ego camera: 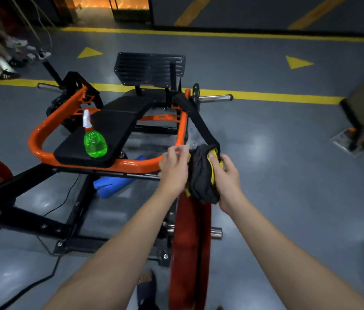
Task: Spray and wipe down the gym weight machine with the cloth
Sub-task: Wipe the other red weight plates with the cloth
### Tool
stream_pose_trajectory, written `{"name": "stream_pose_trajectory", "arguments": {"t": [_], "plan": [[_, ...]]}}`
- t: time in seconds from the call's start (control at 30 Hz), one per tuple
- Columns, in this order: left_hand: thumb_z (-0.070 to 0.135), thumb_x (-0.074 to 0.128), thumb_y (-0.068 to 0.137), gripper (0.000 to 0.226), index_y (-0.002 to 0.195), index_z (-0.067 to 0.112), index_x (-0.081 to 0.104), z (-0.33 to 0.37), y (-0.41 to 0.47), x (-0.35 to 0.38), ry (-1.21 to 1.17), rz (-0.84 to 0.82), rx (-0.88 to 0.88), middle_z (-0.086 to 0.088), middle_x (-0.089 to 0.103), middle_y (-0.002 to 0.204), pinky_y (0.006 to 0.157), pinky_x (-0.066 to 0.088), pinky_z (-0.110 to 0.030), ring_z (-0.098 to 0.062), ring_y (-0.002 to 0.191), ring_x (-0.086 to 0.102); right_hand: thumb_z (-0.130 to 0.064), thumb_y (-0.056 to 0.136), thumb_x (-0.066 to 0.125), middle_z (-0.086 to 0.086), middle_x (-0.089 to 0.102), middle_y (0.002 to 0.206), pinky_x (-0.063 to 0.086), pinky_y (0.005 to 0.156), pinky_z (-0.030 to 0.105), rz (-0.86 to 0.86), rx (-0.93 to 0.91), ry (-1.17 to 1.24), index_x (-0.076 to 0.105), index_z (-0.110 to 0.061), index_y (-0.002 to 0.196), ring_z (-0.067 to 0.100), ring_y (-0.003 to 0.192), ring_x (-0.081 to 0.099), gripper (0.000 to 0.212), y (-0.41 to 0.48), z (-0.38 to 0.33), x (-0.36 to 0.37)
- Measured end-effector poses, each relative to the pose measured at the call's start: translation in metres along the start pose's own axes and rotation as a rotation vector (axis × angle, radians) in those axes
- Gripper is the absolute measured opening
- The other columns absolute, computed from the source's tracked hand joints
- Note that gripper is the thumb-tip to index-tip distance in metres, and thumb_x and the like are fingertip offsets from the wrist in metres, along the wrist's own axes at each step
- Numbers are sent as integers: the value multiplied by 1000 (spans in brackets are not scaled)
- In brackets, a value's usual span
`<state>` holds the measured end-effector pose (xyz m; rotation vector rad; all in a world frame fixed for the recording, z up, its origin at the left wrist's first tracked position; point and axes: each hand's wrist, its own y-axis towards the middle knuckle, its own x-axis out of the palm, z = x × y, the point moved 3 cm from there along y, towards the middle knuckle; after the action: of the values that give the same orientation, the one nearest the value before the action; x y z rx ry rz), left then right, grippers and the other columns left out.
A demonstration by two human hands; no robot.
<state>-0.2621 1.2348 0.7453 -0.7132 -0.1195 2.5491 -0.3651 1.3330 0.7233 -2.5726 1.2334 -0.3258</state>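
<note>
— What is the ground like?
— A grey, glossy floor (pixel 288 135) with a yellow line (pixel 265 95) painted across it and a yellow triangle (pixel 298 62) on the far side of that line; a second triangle (pixel 89 52) sits further left.
— Anything lying about?
— A rolled blue mat (pixel 109 186) left of centre, and a black cable (pixel 49 271) snaking over the floor at lower left. At the right, a small metal plate (pixel 347 142) is set against a dark wall edge.
— And the far left corner?
— Several pairs of shoes (pixel 20 44), blurred. At the top, an opening glows orange (pixel 109 2).
— The bottom edge?
— A foot in a dark slipper (pixel 146 287).
</note>
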Motion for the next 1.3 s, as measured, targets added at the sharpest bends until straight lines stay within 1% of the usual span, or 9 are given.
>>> {"name": "stream_pose_trajectory", "arguments": {"t": [0.17,0.27,0.5,0.6,0.8,0.97,1.1,1.2,1.3], "plan": [[66,45,96,63,150,34,38,-38,-42,42,592,-163,0,-8,25,161,117,20,-53,-34,146,24,-45,96,68,-5,73,111,56,100,41,69,69,-21,69,-35,110,15,109,69,17,-18,33,-70],[65,35,98,72,161,36,18,-56,-65,57,826,-198,54,-8,3,170,113,33,-53,-38,145,27,-43,97,67,-4,72,118,55,100,35,64,128,-96,65,-24,132,12,109,68,40,-30,61,-76],[67,32,97,67,159,47,19,-55,-62,60,859,-125,100,-4,2,171,102,45,-49,-35,141,30,-33,105,56,5,76,115,58,94,38,-33,346,35,70,-18,125,22,105,73,29,-18,107,-60],[67,31,97,64,158,50,19,-53,-50,62,867,-194,84,-3,1,172,105,42,-50,-38,143,28,-52,96,62,7,77,109,57,94,39,-4,458,153,74,-16,119,23,101,74,44,-3,102,-48],[63,33,98,63,158,44,26,-42,-19,67,894,-279,56,-6,9,171,108,38,-48,-42,142,29,-41,96,68,2,79,103,57,97,47,10,319,25,74,-23,113,19,98,75,26,-14,96,-45],[59,38,98,61,156,40,36,-40,13,73,844,-342,25,-5,17,170,112,34,-49,-42,143,33,-41,98,66,11,77,100,56,94,53,-12,289,0,75,-23,105,34,100,73,22,-43,108,-55],[65,43,97,62,152,38,42,-34,9,71,824,-208,200,-7,19,169,119,30,-49,-34,149,31,-47,94,69,10,78,102,60,89,47,-4,265,-9,73,-18,111,28,97,75,33,-11,94,-51],[82,28,90,78,159,46,16,-47,-35,68,898,-229,79,-10,-10,171,122,12,-61,-44,154,4,-51,90,71,3,78,107,59,95,43,-15,257,17,72,-22,116,20,100,75,38,19,86,-42],[83,29,89,81,158,51,1,-61,-71,61,912,-167,-6,-12,-16,169,115,29,-60,-51,148,16,-44,94,68,-2,79,96,59,90,38,-31,245,23,75,-26,101,17,94,75,21,8,87,-43]]}}
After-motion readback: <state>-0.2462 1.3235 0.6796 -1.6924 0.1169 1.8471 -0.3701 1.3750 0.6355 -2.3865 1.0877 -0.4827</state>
